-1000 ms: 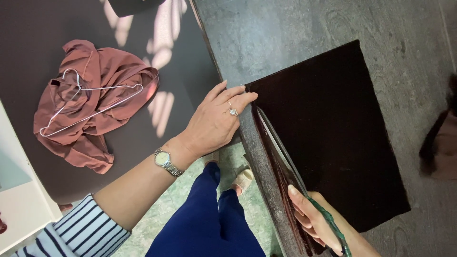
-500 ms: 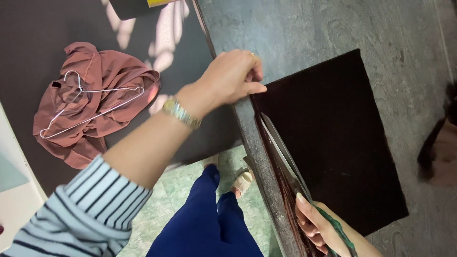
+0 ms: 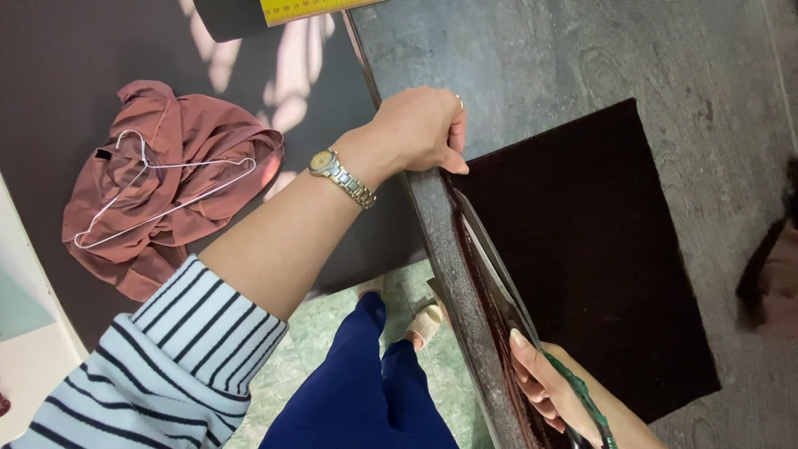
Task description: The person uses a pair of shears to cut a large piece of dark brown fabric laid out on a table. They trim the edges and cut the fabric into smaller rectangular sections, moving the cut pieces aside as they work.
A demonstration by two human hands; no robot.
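A dark maroon piece of fabric (image 3: pixel 582 258) lies flat on a grey table (image 3: pixel 582 58), its near edge along the table's rim. My left hand (image 3: pixel 420 129), with a wristwatch and a ring, grips the table edge at the fabric's far corner. My right hand (image 3: pixel 557 391) is closed on the green handle of long scissors (image 3: pixel 490 258), whose blades run along the fabric's edge by the rim.
A dusty pink garment (image 3: pixel 166 179) with a white wire hanger (image 3: pixel 158 187) on it lies on a dark surface at the left. A yellow ruler (image 3: pixel 307 8) shows at the top. Below are my blue trousers and a green tiled floor (image 3: pixel 324 333). A dark and pink cloth (image 3: pixel 773 274) sits at the right edge.
My left hand has slid farther along the table edge, from resting flat on the fabric's corner to gripping the rim. The scissors and my right hand have hardly shifted.
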